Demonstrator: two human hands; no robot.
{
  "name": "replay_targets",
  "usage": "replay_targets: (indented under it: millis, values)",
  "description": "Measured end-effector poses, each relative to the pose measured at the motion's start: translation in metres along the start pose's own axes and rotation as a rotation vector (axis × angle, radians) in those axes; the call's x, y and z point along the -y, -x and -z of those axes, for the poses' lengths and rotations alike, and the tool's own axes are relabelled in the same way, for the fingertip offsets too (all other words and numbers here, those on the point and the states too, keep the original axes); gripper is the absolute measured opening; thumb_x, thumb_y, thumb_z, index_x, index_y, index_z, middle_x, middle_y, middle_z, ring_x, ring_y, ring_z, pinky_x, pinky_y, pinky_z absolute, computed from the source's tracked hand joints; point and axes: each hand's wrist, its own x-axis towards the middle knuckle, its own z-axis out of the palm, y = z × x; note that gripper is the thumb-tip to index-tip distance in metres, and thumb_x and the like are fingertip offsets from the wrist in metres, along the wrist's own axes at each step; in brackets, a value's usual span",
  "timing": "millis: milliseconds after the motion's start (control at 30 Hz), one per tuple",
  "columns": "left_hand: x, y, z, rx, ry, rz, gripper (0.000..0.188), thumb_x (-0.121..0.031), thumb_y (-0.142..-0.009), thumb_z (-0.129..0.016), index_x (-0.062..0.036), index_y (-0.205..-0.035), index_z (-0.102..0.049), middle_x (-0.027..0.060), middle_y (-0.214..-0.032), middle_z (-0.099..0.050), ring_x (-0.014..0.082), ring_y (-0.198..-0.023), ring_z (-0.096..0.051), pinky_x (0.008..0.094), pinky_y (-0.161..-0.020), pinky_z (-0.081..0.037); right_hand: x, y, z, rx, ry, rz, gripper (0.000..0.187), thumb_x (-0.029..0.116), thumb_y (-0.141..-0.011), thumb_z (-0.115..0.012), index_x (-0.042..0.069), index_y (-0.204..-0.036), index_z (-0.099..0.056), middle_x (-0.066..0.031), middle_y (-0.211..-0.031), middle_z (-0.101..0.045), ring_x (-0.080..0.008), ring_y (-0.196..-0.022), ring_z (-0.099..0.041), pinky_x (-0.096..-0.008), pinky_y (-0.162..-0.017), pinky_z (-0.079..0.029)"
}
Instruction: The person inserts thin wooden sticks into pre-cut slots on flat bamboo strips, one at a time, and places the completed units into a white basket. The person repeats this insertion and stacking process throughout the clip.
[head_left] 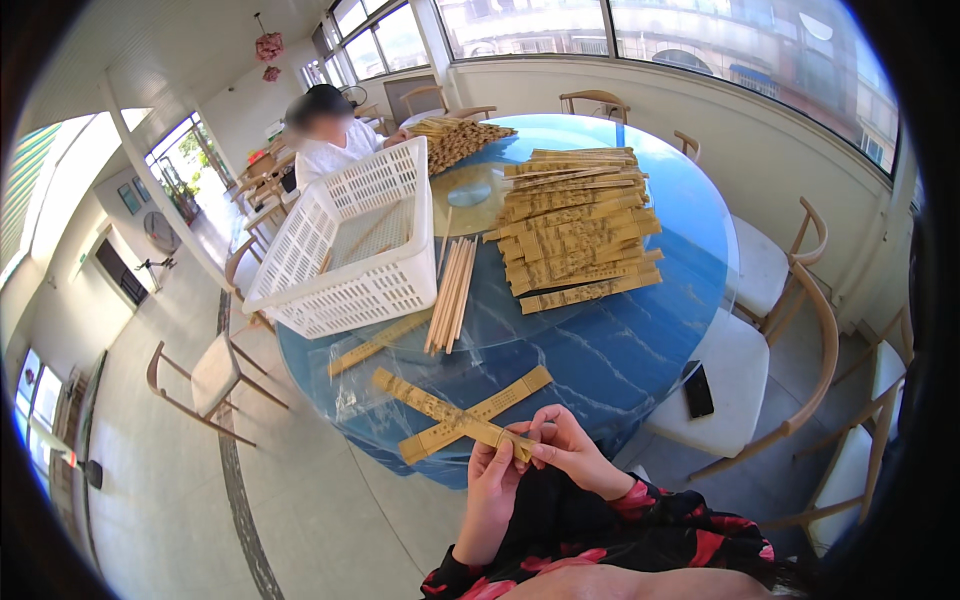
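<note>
My left hand (487,492) pinches the near end of a brown printed paper chopstick sleeve (437,407) from below. The fingers of my right hand (570,450) are closed on the same end, at its opening. The sleeve slants up and away to the left; whether a chopstick is inside I cannot tell. Beneath it, crossing it, a second paper sleeve (515,395) lies at the table's near edge. Several bare wooden chopsticks (455,295) lie in a loose row beyond, beside a white plastic basket (345,302). One more sleeve (372,348) rests in front of the basket.
A large stack of sleeves (580,235) covers the right of the round blue table (690,260). Farther back is another heap (455,143), near a seated person (335,150). A dark phone (697,390) lies on a chair at the right. More wooden chairs (215,378) surround the table.
</note>
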Motion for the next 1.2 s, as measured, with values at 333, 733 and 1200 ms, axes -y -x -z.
replay_targets:
  millis: [333,733,1200]
  values:
    - [-0.012,-0.007,0.013,-0.121,-0.102,-0.042,0.015,-0.014,-0.1,-0.056,-0.0031,-0.111,-0.056,0.0166,-0.125,-0.062,0.0109,-0.081,-0.055,0.0255,-0.075,-0.046,0.023,-0.022,0.007,-0.104,0.252,0.03,0.013,0.014,-0.104,-0.05,0.002,-0.109,-0.049,-0.0019,-0.082,-0.053,-0.0083,-0.072,-0.05,-0.0225,-0.068,-0.043]
    - [-0.034,-0.069,0.064,-0.151,0.031,-0.221,0.02,-0.007,-0.099,-0.053,0.0026,-0.114,-0.06,0.0183,-0.129,-0.059,0.0115,-0.082,-0.06,0.0265,-0.075,-0.052,0.005,-0.189,0.031,0.236,1.908,0.901,0.031,0.016,-0.082,-0.067,0.016,-0.113,-0.066,-0.0007,-0.105,-0.059,-0.0168,-0.095,-0.06,-0.0307,-0.078,-0.05]
    - [-0.028,-0.063,0.059,-0.096,-0.014,-0.278,0.017,-0.006,-0.1,-0.053,0.0015,-0.114,-0.058,0.0184,-0.129,-0.058,0.0121,-0.089,-0.058,0.0267,-0.079,-0.05,0.006,-0.19,0.031,0.271,1.724,1.103,0.03,0.015,-0.078,-0.063,0.011,-0.108,-0.061,-0.0048,-0.115,-0.061,-0.0205,-0.094,-0.065,-0.0341,-0.079,-0.053]
